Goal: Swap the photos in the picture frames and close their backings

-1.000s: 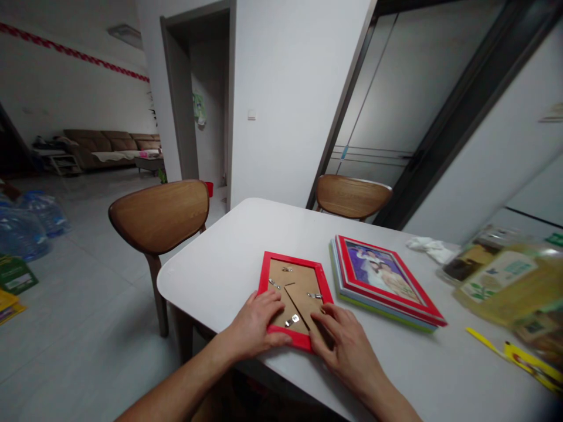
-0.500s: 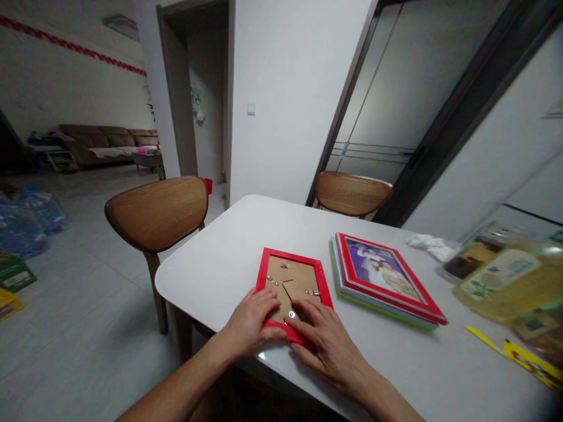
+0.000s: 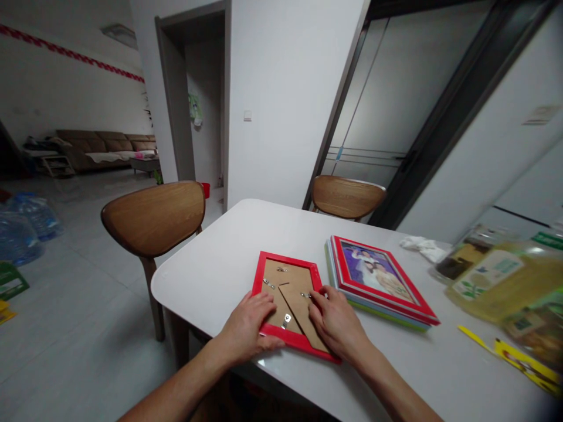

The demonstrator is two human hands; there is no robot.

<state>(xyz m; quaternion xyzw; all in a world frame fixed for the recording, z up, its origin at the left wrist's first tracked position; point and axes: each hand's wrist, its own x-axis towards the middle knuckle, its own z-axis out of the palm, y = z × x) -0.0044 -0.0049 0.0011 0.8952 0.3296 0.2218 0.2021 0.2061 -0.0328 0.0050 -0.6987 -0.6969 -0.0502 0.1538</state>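
A red picture frame (image 3: 288, 259) lies face down at the near edge of the white table (image 3: 206, 275). Its brown backing board (image 3: 295, 280) shows a diagonal slit and several small metal clips. My left hand (image 3: 250, 325) grips the frame's lower left corner, thumb along the near edge and fingers over the left side. With bent fingers, my right hand (image 3: 338, 322) works at the metal turn clip (image 3: 305, 295) on the right side. The fingertips partly hide that clip.
To the right sits a stack of frames (image 3: 382, 275), a wedding photo in the red top one. Beyond are a crumpled white tissue (image 3: 422, 247), a large bottle of yellow liquid (image 3: 488, 281) and a yellow tool in packaging (image 3: 525, 366). Wooden chairs (image 3: 153, 217) stand around the table.
My right hand has moved from the frame's near edge up to its right side, onto the clip there. The near clip is now uncovered. My left hand stays on the frame.
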